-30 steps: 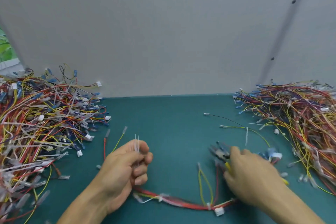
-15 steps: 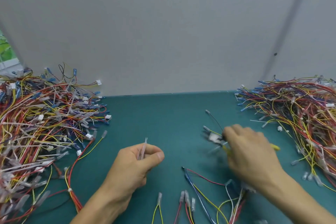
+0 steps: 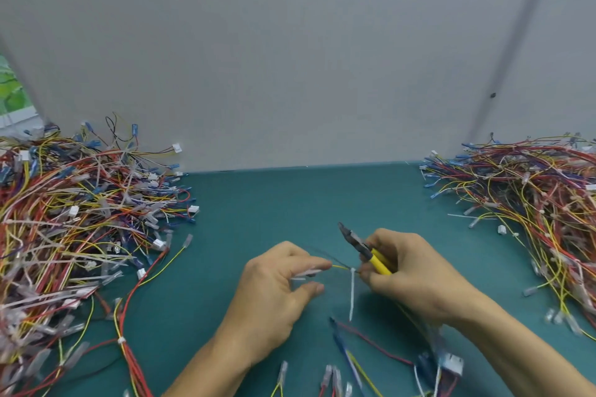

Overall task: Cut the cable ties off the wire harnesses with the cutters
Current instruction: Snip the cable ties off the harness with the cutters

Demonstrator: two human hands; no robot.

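1. Centrally in the head view, the left hand (image 3: 274, 293) pinched a thin yellow wire of the harness (image 3: 340, 267) between its fingers, near the middle of the green surface (image 3: 290, 203).
2. The right hand (image 3: 416, 277) gripped the yellow-handled cutters (image 3: 364, 248), tips pointing far-left, while its fingers pinched that wire beside a white cable tie (image 3: 352, 290) hanging down.
3. A tangled left pile (image 3: 80, 229) and right pile (image 3: 532, 203) of harnesses lay well apart from the hands.

Teal tabletop (image 3: 290, 196), grey back wall (image 3: 290, 58), dark strip on it at right (image 3: 512, 42), green patch far left (image 3: 13, 97)
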